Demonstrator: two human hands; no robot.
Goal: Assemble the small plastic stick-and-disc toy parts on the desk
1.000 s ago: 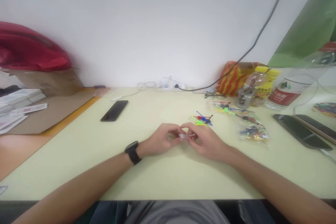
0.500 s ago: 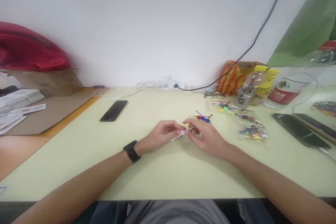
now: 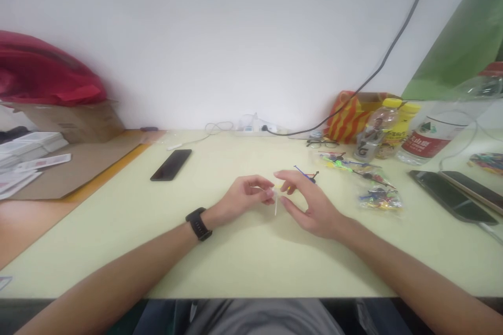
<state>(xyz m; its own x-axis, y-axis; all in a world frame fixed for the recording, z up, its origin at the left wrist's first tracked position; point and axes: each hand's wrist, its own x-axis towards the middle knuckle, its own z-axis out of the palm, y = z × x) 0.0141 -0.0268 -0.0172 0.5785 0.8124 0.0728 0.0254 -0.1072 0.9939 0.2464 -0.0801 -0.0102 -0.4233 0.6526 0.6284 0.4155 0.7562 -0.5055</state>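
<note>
Between the thumb and fingers of my left hand (image 3: 248,194) is a small white plastic piece with a thin stick (image 3: 275,206) pointing down toward me. What exactly it is, I cannot make out. My right hand (image 3: 312,204) is just to its right, thumb and index finger spread apart with a gap between them. Behind the right hand lie small blue, red and black plastic pieces (image 3: 308,174), partly covered by the fingers. A bit of yellow also shows past the right fingertips.
Clear bags of coloured plastic pieces (image 3: 379,198) lie to the right, near bottles (image 3: 373,128) and a striped bag (image 3: 340,118). Phones rest at the right, and a black phone (image 3: 171,165) at the left. Glasses (image 3: 322,143) and a power strip (image 3: 251,128) sit by the wall.
My right thumb and index finger have parted from the white piece. Its stick has swung from slanting left to pointing nearly straight down, still in my left fingers.
</note>
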